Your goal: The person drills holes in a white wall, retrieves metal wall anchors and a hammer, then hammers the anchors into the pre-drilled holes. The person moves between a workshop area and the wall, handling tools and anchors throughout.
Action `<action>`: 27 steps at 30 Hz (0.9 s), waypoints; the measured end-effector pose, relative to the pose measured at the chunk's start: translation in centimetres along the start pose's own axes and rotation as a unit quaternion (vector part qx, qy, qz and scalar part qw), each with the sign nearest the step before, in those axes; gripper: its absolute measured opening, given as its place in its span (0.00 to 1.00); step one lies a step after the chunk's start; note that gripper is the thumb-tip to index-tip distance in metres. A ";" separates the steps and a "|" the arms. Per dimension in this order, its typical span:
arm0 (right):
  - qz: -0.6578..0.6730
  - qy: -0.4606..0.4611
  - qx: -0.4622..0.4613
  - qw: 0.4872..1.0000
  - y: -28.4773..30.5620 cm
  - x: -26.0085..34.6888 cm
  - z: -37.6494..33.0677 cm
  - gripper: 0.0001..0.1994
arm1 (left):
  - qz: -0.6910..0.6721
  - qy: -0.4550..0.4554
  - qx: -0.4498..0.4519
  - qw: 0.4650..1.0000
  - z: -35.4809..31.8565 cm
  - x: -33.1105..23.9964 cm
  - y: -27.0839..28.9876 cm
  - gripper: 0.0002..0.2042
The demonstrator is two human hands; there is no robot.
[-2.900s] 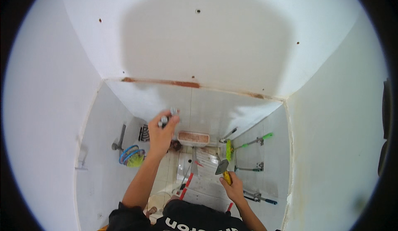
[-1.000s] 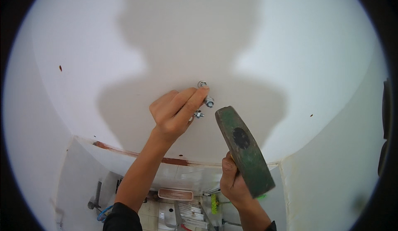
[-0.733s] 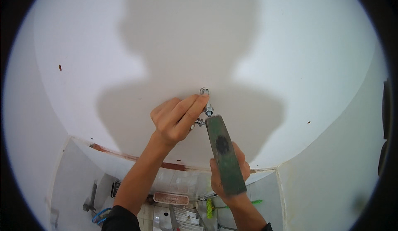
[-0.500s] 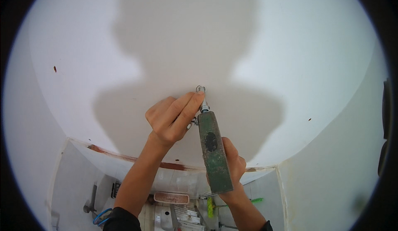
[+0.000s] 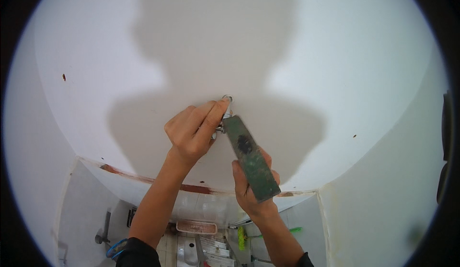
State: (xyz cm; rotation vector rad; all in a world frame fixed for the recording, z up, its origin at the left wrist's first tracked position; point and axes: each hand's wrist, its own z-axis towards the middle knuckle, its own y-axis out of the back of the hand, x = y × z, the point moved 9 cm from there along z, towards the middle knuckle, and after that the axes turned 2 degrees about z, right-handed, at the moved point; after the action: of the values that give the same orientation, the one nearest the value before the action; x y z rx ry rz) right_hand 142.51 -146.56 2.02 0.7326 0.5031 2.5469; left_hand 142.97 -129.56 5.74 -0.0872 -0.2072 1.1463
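My left hand (image 5: 192,132) is raised against the white wall (image 5: 297,61), its fingertips pinching a small metal anchor bolt (image 5: 224,113) held to the wall surface. My right hand (image 5: 250,186) grips a worn green hammer-like tool (image 5: 250,157) from below. The tool's upper end touches the metal piece just beside my left fingertips. The shadow of a head and shoulders falls on the wall above both hands.
A rust-stained ledge (image 5: 191,188) runs below the hands where the wall meets tiled walls. Far below lie a pink tray (image 5: 196,226), a metal tap (image 5: 103,226), a blue and yellow-green hose (image 5: 113,249) and a bright green brush (image 5: 241,238).
The view tilted up from the tiled room to the wall. My left hand brought the metal anchor to the wall, and my right hand swung the green tool in until it meets the anchor.
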 end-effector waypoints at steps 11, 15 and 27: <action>-0.033 0.096 -0.022 0.995 0.7 0.9 -0.7 0.17 | -0.003 0.017 0.023 1.000 0.3 -0.1 -0.3 0.21; -0.025 0.058 -0.046 0.997 0.0 1.0 0.4 0.17 | -0.027 0.045 0.008 0.999 0.7 0.9 0.6 0.23; 0.032 -0.016 -0.005 0.999 -3.5 -2.3 0.7 0.09 | -0.068 0.522 0.220 0.821 -15.8 -4.2 16.8 0.12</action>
State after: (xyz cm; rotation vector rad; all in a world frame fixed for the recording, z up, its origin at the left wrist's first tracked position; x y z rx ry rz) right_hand 145.76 -144.64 0.10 0.7972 0.4633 2.5901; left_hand 129.55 -125.86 -13.16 -0.2726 1.0188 0.8373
